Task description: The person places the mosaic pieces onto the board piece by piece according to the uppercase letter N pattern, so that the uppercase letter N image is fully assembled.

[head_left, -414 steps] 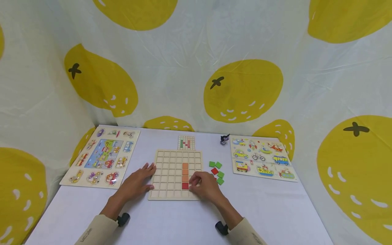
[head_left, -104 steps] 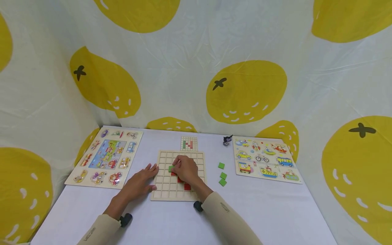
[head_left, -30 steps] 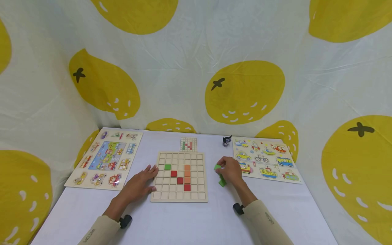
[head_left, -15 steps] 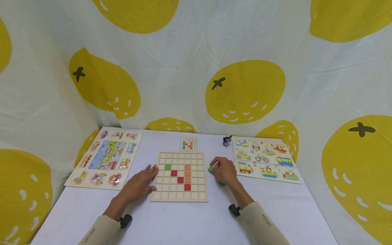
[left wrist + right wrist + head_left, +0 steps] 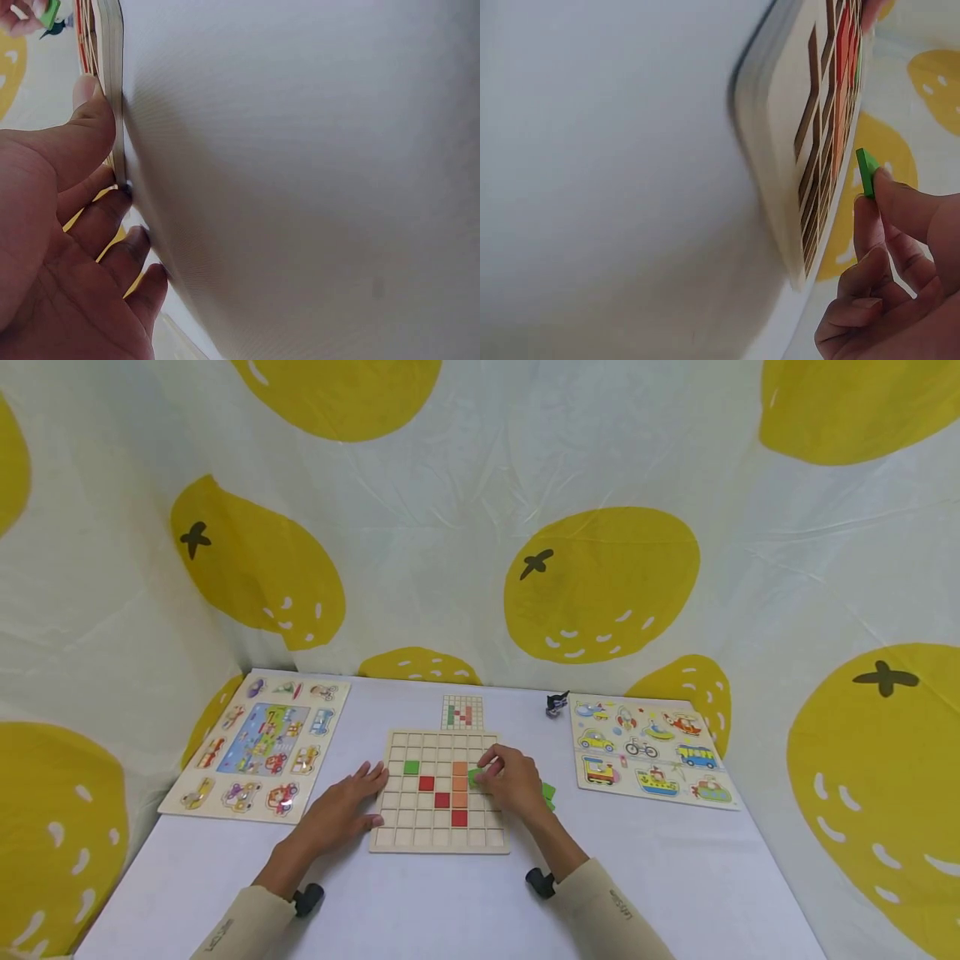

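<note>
My right hand (image 5: 512,783) pinches a green square tile (image 5: 474,777) between thumb and fingers over the right part of the wooden grid board (image 5: 403,837). In the right wrist view the tile (image 5: 867,172) is tilted and above the board. On the board sit one green tile (image 5: 411,767), three red tiles (image 5: 442,800) in a diagonal, and a column of orange tiles (image 5: 460,783). My left hand (image 5: 341,810) rests at the board's left edge with fingers spread; in the left wrist view its thumb (image 5: 84,91) touches the board's side.
Loose green tiles (image 5: 549,791) lie right of the board, partly behind the right hand. A small pattern card (image 5: 462,712) lies behind the board. Picture puzzles stand left (image 5: 255,747) and right (image 5: 648,752), with a small dark figure (image 5: 556,704) near the right one.
Two red tiles and a green one have been added to the board since the earliest frame. My right hand has lifted another green tile from the right and carried it left over the board.
</note>
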A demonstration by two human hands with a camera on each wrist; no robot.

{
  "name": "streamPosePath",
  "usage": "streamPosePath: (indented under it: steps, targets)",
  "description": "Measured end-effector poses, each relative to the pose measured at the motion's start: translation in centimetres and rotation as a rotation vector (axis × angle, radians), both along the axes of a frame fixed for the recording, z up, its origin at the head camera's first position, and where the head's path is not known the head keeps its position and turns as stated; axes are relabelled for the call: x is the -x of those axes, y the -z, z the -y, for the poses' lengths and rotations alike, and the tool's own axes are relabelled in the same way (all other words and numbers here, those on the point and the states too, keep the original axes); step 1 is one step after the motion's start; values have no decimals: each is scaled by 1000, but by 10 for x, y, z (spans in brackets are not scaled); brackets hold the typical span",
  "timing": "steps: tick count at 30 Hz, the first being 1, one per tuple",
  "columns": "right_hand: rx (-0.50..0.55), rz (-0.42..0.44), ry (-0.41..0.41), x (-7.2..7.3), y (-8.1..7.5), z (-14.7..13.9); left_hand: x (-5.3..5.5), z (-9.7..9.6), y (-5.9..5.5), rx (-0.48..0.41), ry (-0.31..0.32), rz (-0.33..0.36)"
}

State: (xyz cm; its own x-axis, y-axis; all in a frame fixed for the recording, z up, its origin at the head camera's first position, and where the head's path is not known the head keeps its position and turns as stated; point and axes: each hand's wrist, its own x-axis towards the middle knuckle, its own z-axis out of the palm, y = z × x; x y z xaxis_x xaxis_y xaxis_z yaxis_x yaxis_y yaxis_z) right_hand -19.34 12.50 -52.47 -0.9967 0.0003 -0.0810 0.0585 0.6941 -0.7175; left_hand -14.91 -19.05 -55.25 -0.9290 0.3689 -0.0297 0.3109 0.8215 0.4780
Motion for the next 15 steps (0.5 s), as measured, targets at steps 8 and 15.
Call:
streamPosePath:
  steps: [8, 15]
  targets:
    - [68, 13, -71, -7, 5, 36, 1, -1, -2, 11, 0, 0]
    - [38, -16, -100, -3, 13, 62, 0, -1, -3, 0, 8, 1]
